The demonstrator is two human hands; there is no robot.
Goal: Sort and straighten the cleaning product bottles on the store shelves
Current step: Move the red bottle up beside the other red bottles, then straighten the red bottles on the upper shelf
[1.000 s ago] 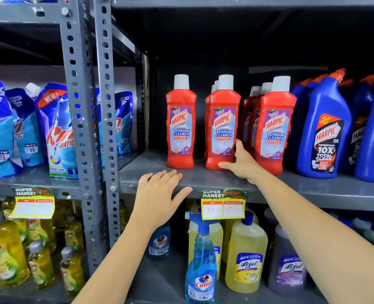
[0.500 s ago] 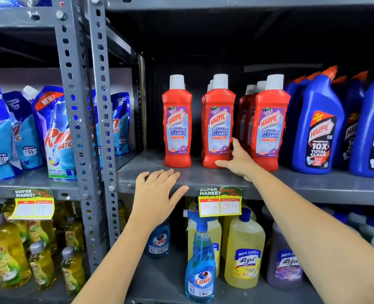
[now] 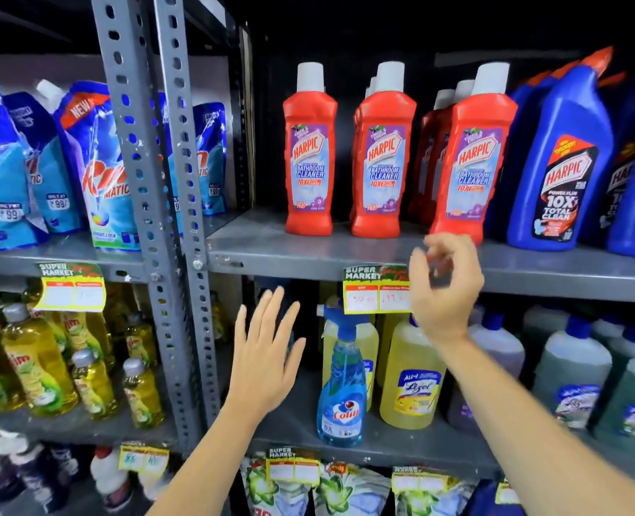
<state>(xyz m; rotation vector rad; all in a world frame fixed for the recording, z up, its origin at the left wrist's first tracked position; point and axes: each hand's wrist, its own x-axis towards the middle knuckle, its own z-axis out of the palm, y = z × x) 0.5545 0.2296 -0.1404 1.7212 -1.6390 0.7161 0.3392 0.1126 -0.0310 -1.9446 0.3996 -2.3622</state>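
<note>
Red Harpic bathroom cleaner bottles stand upright on the grey shelf [image 3: 308, 251]: one at the left [image 3: 309, 158], one in the middle [image 3: 382, 162] and one at the right [image 3: 472, 169], with more behind. Blue Harpic bottles [image 3: 561, 162] stand to their right. My left hand [image 3: 265, 348] is flat and open in front of the lower shelf, holding nothing. My right hand [image 3: 444, 288] hovers in front of the shelf edge, blurred, its fingers loosely curled and empty, just below the right red bottle.
A Colin spray bottle [image 3: 342, 389] and yellow Lizol bottle [image 3: 412, 381] stand on the lower shelf. A price tag [image 3: 373, 290] hangs on the shelf edge. Grey perforated uprights [image 3: 182, 217] split the bays. Blue detergent pouches [image 3: 100, 173] and yellow dish-liquid bottles [image 3: 36, 366] fill the left bay.
Both hands have left the shelf. My left hand dropped below the shelf edge with its fingers spread. My right hand pulled back from the red bottles and curled.
</note>
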